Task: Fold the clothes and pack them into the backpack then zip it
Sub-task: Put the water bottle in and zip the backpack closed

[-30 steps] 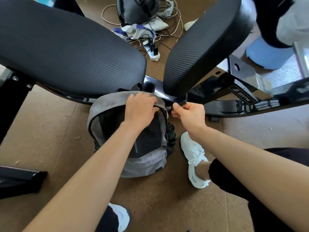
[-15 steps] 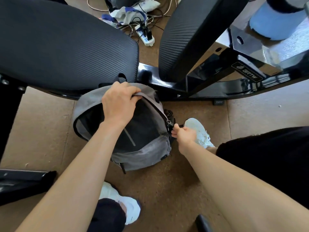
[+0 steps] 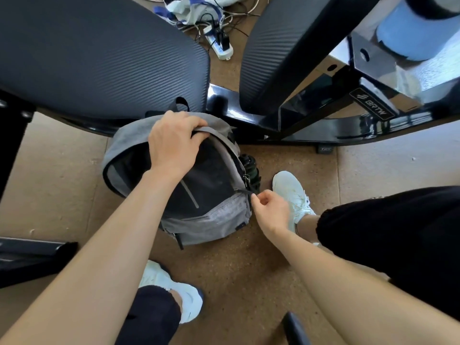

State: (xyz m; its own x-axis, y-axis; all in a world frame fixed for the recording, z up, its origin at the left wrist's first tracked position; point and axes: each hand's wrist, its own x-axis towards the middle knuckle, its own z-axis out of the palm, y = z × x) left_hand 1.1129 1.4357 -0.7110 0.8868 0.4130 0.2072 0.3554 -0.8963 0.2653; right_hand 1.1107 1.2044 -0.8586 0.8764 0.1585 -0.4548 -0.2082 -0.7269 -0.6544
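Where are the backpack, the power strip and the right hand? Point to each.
backpack (image 3: 214, 220): head view, grey front pocket.
power strip (image 3: 222, 49): head view, white body near its plugs.
right hand (image 3: 272, 211): head view, back of the hand, fingers at the zipper pull.

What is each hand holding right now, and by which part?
The left hand grips the grey backpack by its top rim. The right hand pinches the zipper pull at the backpack's right side.
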